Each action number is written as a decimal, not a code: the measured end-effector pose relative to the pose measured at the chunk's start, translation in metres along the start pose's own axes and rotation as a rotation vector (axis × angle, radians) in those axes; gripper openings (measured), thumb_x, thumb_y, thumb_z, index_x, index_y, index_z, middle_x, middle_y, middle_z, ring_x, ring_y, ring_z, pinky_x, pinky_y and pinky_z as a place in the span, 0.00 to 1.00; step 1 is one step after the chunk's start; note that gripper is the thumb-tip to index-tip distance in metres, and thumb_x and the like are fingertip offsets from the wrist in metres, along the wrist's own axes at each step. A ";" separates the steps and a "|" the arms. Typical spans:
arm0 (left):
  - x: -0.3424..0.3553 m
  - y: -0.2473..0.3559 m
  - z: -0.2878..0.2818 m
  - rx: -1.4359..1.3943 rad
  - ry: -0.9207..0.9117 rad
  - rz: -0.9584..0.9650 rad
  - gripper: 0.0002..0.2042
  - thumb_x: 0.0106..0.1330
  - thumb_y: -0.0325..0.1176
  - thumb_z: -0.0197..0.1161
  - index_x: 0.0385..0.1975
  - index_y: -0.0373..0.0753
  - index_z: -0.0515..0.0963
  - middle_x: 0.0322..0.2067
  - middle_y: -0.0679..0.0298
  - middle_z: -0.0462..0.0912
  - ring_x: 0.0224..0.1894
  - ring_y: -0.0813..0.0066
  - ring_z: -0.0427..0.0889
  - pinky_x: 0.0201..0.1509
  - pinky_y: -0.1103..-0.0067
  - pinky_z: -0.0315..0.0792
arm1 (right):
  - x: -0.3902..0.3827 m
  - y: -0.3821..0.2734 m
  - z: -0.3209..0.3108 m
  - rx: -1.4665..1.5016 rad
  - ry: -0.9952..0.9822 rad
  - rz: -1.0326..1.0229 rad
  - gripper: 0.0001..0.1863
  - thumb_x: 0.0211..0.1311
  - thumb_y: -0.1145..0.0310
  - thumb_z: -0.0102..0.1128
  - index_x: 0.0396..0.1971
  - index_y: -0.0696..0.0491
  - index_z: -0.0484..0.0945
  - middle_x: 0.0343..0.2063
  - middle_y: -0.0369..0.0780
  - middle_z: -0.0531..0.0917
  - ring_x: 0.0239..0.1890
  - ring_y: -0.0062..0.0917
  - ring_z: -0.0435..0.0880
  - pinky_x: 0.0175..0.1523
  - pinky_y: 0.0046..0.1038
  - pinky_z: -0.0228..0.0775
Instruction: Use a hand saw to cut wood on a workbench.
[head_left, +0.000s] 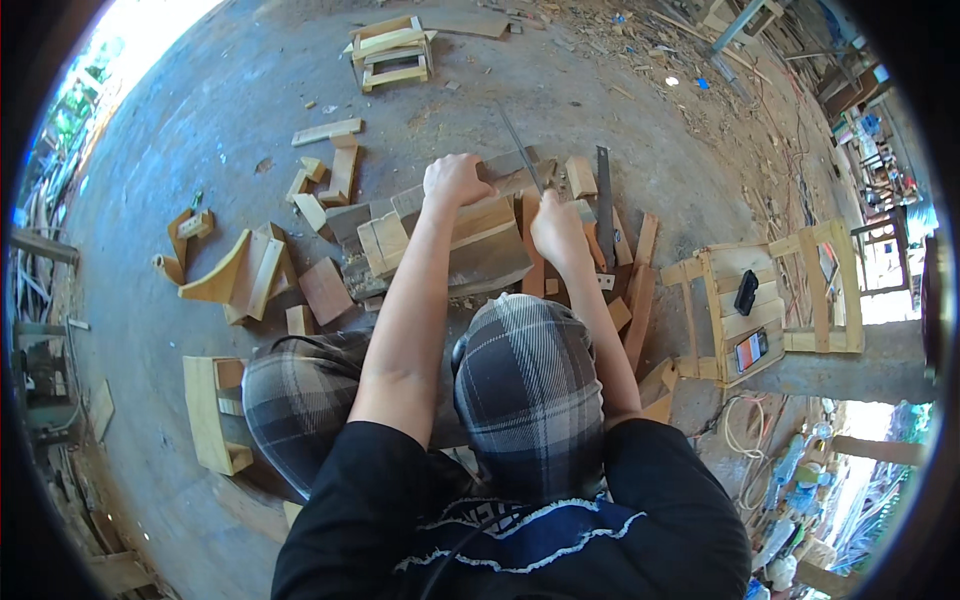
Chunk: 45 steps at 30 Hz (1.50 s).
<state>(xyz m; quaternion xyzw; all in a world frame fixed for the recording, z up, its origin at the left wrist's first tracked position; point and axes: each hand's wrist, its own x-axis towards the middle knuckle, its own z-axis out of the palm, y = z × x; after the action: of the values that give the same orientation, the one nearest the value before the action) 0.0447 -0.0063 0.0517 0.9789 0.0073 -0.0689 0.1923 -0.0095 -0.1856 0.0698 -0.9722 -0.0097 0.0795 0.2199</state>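
Note:
My right hand [556,232] is closed round the grip of a handsaw [520,143]. Its long, narrow blade points away and slightly left, seen nearly edge-on. To its left, my left hand [457,181] is clasped over a wooden piece [411,201] on top of the work, its fingertips partly hidden. Beneath my hands lies a thick wooden beam [487,262], with a pale wood block [383,243] on its left end. Whether the blade touches the wood cannot be made out.
A second saw [604,190] with an orange handle lies to the right among offcuts. Curved wood pieces [222,277] lie at left. A small wooden frame [392,55] stands far off. At right, a wooden chair [735,268] bears a phone [751,349] and a black case [746,292].

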 end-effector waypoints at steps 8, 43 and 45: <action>-0.002 0.003 0.003 0.035 0.055 0.046 0.31 0.43 0.55 0.69 0.48 0.46 0.79 0.42 0.56 0.83 0.47 0.58 0.81 0.51 0.68 0.74 | -0.077 0.035 -0.016 0.106 0.001 0.046 0.11 0.66 0.69 0.41 0.40 0.60 0.67 0.33 0.59 0.80 0.39 0.54 0.80 0.44 0.49 0.72; -0.015 0.017 0.000 0.065 0.055 0.047 0.28 0.46 0.52 0.68 0.48 0.47 0.79 0.41 0.57 0.84 0.45 0.59 0.82 0.50 0.69 0.74 | -0.067 0.048 0.002 0.081 0.115 -0.017 0.11 0.70 0.64 0.39 0.36 0.56 0.67 0.26 0.56 0.80 0.32 0.53 0.81 0.38 0.50 0.72; -0.016 0.015 0.001 0.066 0.109 0.051 0.28 0.47 0.51 0.68 0.49 0.48 0.79 0.42 0.58 0.84 0.46 0.59 0.82 0.51 0.70 0.74 | -0.070 0.044 -0.001 0.089 0.104 -0.014 0.11 0.70 0.64 0.39 0.36 0.56 0.67 0.27 0.56 0.80 0.33 0.53 0.81 0.38 0.50 0.72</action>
<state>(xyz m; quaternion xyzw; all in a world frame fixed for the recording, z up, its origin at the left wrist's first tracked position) 0.0291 -0.0201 0.0581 0.9869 -0.0096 -0.0109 0.1608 -0.0788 -0.2290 0.0622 -0.9642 -0.0015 0.0274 0.2638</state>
